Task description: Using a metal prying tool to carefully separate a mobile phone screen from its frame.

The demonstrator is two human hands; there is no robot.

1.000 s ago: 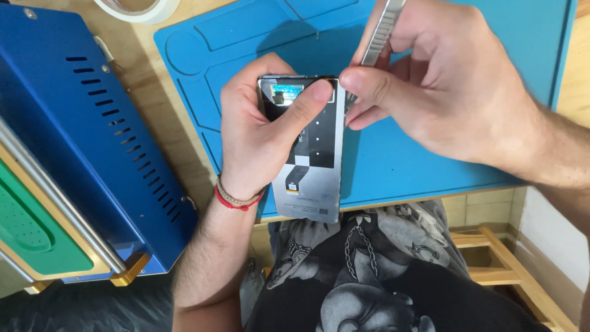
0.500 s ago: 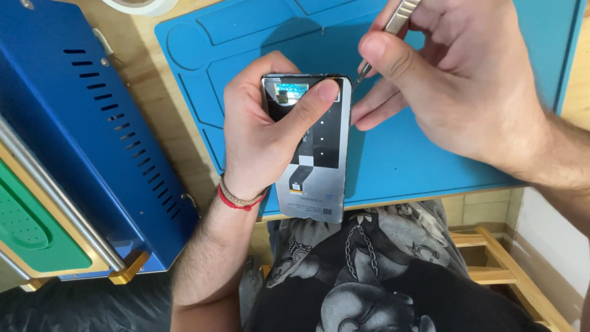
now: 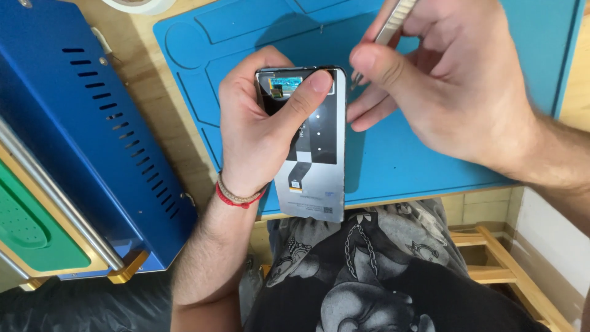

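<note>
The left hand [image 3: 258, 129] is clamped around an opened phone [image 3: 310, 154] over the blue mat [image 3: 430, 154]; the right hand [image 3: 448, 80] pinches metal tweezers [image 3: 393, 21] just beside its top edge

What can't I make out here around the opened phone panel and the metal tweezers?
Head view only:
- Silver metal tweezers: top cut off by the frame edge; tips hidden behind the right hand.
- Opened grey phone panel: left edge covered by the left hand; the thumb hides part of the connector area.
- White tape roll: mostly cut off by the top edge.
</note>
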